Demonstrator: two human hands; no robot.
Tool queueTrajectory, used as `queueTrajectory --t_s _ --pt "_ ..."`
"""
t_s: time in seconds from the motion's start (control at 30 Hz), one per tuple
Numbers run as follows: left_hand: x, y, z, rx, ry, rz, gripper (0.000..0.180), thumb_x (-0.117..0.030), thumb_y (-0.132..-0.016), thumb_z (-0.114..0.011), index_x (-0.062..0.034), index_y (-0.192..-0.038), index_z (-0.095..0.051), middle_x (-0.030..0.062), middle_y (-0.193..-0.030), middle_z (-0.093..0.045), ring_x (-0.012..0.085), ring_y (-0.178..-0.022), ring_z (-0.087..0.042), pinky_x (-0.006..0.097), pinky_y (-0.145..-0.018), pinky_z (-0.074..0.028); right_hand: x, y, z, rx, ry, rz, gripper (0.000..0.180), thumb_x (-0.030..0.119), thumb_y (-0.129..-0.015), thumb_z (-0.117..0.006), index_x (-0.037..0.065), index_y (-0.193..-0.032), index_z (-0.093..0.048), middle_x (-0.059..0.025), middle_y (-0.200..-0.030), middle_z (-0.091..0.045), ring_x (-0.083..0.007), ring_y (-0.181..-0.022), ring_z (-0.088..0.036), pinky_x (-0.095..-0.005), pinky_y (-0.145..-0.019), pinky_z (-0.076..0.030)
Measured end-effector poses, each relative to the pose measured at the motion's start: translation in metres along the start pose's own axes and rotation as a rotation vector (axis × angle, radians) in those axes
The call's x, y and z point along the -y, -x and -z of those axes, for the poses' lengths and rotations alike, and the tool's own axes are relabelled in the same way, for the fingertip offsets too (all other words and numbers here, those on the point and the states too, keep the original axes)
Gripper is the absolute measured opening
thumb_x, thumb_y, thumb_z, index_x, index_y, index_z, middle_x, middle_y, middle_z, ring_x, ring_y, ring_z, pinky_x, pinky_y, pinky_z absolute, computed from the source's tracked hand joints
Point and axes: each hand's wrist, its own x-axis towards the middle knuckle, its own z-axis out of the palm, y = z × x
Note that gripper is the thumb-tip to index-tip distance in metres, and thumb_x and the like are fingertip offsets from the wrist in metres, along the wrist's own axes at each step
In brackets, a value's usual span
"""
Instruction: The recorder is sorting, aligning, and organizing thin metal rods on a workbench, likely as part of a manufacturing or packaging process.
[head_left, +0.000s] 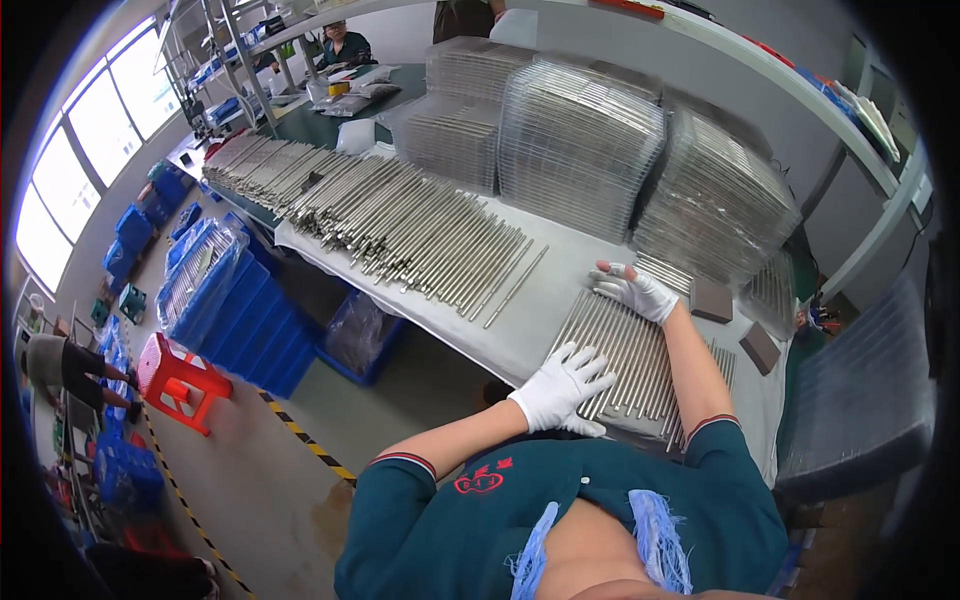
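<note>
Both my hands wear white gloves. My left hand (565, 388) lies with spread fingers at the near left edge of a flat row of thin metal rods (630, 355). My right hand (640, 292) rests at the far end of the same row, fingers stretched out, with bare fingertips showing; nothing shows in its grip. These rods lie side by side on the white-covered table (590, 255). To the left spreads a long, looser layer of similar metal rods (400, 220), and a lone rod (516, 287) lies slightly apart from them.
Tall stacks of clear plastic trays (582, 140) stand behind the rods. Two dark blocks (711, 300) sit at the right. On the floor are blue crates (235, 310) and a red stool (180, 380). A metal shelf rail (740, 75) runs overhead; another person (345, 48) sits far back.
</note>
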Motion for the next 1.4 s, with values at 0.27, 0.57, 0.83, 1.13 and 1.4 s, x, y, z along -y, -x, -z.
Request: queueTrajectory --t_s 0.27,0.57,0.83,1.13,1.4 --pt "-0.013 -0.009 -0.009 0.069 -0.039 -0.014 0.083 -0.070 -0.078 -0.048 -0.0054 -0.129 -0.050 0.0194 -0.133 -0.047 0.0370 -0.128 -0.039 0.051 -0.108 -0.025 0.016 0.031 0.013 -0.505 0.610 0.081 0.062 0.045 -0.089 -0.061 -0.003 -0.127 -0.054 -0.0142 -0.121 -0.060 -0.0228 -0.118 -0.054 -0.0355 -0.102 -0.044" --pt "-0.044 -0.039 -0.034 0.115 0.013 -0.129 0.080 -0.065 -0.077 -0.055 -0.0065 -0.132 -0.047 0.0191 -0.134 -0.046 0.0351 -0.130 -0.038 0.051 -0.109 -0.025 0.012 0.065 0.009 -0.153 0.228 0.004 0.063 0.044 -0.092 -0.058 -0.005 -0.130 -0.048 -0.0177 -0.125 -0.057 -0.0232 -0.118 -0.055 -0.0317 -0.102 -0.042" --pt "-0.065 -0.066 -0.048 0.066 0.201 -0.383 0.079 -0.061 -0.077 -0.060 -0.0048 -0.131 -0.047 0.0230 -0.135 -0.044 0.0402 -0.129 -0.039 0.052 -0.108 -0.027 0.021 0.083 0.038 -0.561 0.554 0.020 0.041 0.039 -0.094 -0.056 0.004 -0.112 -0.068 -0.0048 -0.107 -0.069 -0.0145 -0.104 -0.061 -0.0280 -0.094 -0.045" --pt "-0.073 -0.074 -0.055 0.089 0.130 -0.378 0.059 -0.043 -0.085 -0.058 -0.0040 -0.128 -0.048 0.0203 -0.130 -0.047 0.0364 -0.126 -0.042 0.047 -0.107 -0.031 0.021 0.108 0.030 -0.417 0.441 0.072 0.052 0.043 -0.090 -0.060 -0.002 -0.116 -0.062 -0.0135 -0.114 -0.064 -0.0212 -0.109 -0.060 -0.0316 -0.099 -0.046" --pt "-0.101 -0.101 -0.068 0.091 0.219 -0.451 0.048 -0.033 -0.088 -0.056 -0.0058 -0.127 -0.050 0.0187 -0.130 -0.048 0.0364 -0.126 -0.042 0.048 -0.107 -0.031 0.020 0.136 0.044 -0.548 0.395 0.050 0.053 0.048 -0.091 -0.057 0.000 -0.111 -0.066 -0.0116 -0.106 -0.068 -0.0185 -0.103 -0.063 -0.0295 -0.094 -0.047"
